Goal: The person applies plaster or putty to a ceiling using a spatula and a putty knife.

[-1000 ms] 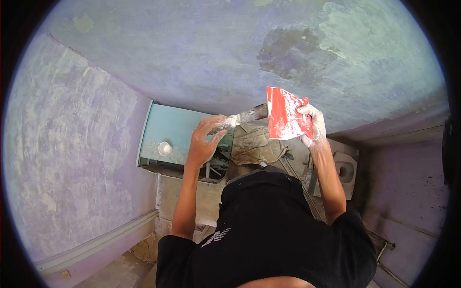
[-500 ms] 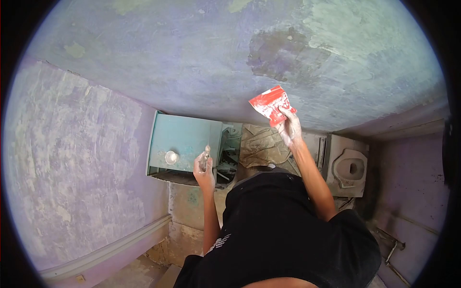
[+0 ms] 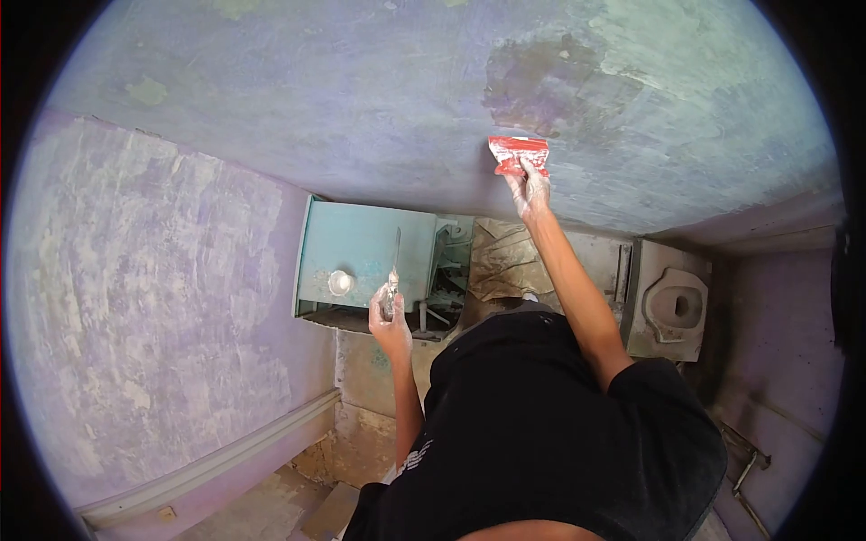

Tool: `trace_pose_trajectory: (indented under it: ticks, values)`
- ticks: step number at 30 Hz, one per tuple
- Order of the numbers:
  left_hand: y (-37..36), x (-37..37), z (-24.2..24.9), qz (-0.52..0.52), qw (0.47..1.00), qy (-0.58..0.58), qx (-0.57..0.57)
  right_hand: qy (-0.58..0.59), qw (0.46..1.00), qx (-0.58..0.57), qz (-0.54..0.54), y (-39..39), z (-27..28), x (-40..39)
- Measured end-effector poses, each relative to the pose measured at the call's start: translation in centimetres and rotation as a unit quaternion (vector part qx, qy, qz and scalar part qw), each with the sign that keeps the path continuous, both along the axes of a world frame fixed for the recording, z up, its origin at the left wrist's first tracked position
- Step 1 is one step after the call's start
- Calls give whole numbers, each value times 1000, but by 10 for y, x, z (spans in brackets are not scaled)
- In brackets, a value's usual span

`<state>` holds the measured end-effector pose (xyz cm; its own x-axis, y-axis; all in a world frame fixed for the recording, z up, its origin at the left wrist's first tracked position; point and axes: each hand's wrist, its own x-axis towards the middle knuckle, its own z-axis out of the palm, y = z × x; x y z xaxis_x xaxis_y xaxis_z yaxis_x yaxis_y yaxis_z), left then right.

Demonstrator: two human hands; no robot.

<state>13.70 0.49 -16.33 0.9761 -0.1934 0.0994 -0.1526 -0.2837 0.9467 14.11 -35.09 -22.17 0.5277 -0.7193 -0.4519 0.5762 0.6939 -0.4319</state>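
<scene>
Red, flat and smeared with white paste, the scraper (image 3: 519, 144) sits at the wall (image 3: 361, 117), beyond and to the right of the turquoise cabinet (image 3: 370, 239); whether its edge touches, I cannot tell. My right grip (image 3: 532, 187) is closed on it, thumb over the face, the arm stretched out nearly straight. My left grip (image 3: 391, 323), chalky with paste, is wrapped around the caked handle of a slim putty knife (image 3: 395, 266) at the cabinet's near edge, elbow bent, the thin blade pointing away from me. A round white cup (image 3: 340, 283) stands on the cabinet's scuffed top. Crumpled tan cloth (image 3: 510, 261) lies just right of the cabinet.
</scene>
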Motion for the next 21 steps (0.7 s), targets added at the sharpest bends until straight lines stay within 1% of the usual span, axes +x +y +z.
trace_pose_trajectory:
  ticks: [1,2,3,4,5,6,8,9,10,12,13,14,16,17,18,20,21]
  values:
    - [3,-1,-1,10,1000,2,-8,-2,1000,5,-28,-1,2,5]
    - [6,-2,-3,19,1000,4,-16,-3,1000,6,-27,-5,5,11]
    - [7,-3,-3,20,1000,3,-15,-3,999,-8,-43,-12,4,21]
    - [9,-4,-2,21,1000,-1,-13,-3,998,-23,-59,-14,16,26]
    - [10,-4,-1,22,1000,-3,-11,-18,996,-81,-32,-24,30,26]
    - [9,-3,-1,23,1000,-3,-11,-17,996,-82,-31,-37,38,36]
    - [11,-4,0,27,999,11,-20,21,995,-22,-92,-64,45,55]
    - [12,-2,2,25,999,11,-20,41,997,-4,-67,-56,57,57]
    - [12,-2,5,17,1000,6,0,42,997,-5,-68,-39,73,49]
    - [11,-2,6,12,1000,3,19,24,987,-150,-42,0,96,26]
    - [12,-3,6,17,1000,0,17,31,987,-155,-12,7,82,23]
    - [14,-3,7,21,1000,-5,15,32,988,-153,-11,13,69,19]
    - [16,-3,6,22,1000,-3,7,33,991,-116,63,24,52,7]
    - [16,-2,6,23,1000,-4,-3,57,991,-106,65,22,40,6]
    - [15,-1,5,20,1000,-4,-4,57,991,-108,62,16,28,7]
    - [17,-1,3,35,999,3,-22,76,996,-40,26,2,5,10]
    - [18,0,5,35,999,2,-21,65,997,-11,28,-8,-7,14]
